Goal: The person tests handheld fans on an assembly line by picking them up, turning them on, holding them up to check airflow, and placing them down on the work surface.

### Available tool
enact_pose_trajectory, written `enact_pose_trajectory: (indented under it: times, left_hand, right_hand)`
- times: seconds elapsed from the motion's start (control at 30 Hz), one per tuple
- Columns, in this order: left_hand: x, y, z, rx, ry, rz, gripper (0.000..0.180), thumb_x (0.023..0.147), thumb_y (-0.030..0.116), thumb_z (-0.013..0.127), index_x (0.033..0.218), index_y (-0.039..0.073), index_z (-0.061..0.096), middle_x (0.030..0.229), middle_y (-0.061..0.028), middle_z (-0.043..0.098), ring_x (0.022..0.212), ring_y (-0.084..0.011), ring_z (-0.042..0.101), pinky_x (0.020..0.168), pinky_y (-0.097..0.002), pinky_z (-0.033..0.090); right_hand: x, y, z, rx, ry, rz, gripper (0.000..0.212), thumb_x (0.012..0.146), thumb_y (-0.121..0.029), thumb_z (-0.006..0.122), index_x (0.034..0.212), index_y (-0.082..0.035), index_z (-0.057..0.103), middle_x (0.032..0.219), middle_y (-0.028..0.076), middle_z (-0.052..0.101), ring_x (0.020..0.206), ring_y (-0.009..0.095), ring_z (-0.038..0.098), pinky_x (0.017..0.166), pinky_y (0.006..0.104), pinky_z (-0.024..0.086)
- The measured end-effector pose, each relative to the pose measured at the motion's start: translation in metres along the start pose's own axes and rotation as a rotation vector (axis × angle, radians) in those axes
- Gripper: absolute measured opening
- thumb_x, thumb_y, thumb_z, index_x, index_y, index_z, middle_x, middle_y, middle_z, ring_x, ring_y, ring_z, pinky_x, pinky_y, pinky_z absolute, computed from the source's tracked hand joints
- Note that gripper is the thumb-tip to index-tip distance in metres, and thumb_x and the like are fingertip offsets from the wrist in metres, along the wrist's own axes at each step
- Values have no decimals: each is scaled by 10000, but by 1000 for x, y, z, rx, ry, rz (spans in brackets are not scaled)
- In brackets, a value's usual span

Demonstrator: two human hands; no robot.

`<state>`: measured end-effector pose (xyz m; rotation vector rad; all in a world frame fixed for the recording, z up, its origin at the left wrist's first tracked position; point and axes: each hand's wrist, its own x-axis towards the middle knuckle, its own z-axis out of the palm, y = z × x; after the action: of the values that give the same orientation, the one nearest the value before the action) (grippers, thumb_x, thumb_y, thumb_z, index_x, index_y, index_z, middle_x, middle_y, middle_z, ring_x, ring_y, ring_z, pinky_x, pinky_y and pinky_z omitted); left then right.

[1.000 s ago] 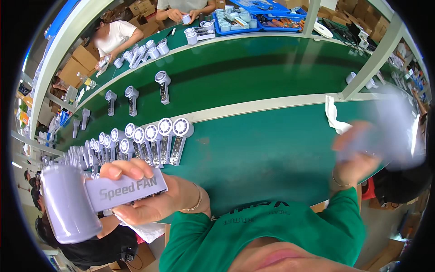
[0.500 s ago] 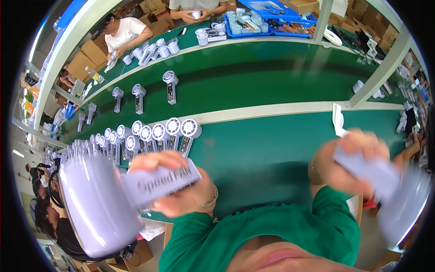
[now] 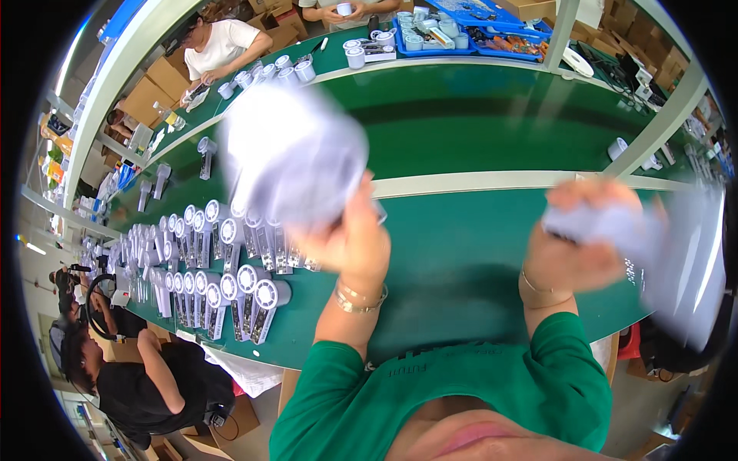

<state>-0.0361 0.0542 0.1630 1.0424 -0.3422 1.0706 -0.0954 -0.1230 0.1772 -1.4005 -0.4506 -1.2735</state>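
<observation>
Swinging up from 8 o'clock since the earlier frame, the left hand [image 3: 350,238] is gripping a pale purple fan [image 3: 296,157] near 11 o'clock, its fingers partly hidden by the blurred body, while the right hand [image 3: 576,238] is wrapping its fingers around the handle of a second fan [image 3: 680,265], at 3 o'clock. Both units are evidently staying in handling, neither being set down yet. Farther out, uncovered rows of fans [image 3: 229,287] are occupying 8 o'clock on the green table [image 3: 461,269], and blue trays [image 3: 434,53] are lying near 1 o'clock.
</observation>
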Motion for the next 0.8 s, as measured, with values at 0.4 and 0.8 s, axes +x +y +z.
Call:
enact_pose_trajectory:
  times: [0.4, 0.8]
  left_hand:
    - [-14, -101, 7, -156, -248, -738, 207, 918, 151, 537, 1066, 10, 509, 896, -120, 644, 652, -96, 562, 509, -216, 465]
    - [-27, -162, -12, -86, -193, -907, 230, 903, 145, 541, 1082, 15, 478, 852, -130, 637, 614, -122, 558, 470, -233, 445]
  right_hand:
    - [7, 115, 49, 164, -120, 706, 378, 935, -200, 423, 1245, -4, 330, 823, 58, 527, 587, 78, 488, 456, 217, 413]
    - [-16, 196, 55, 153, -76, 953, 421, 913, -298, 489, 1222, -32, 385, 773, 79, 549, 515, 118, 497, 416, 246, 410]
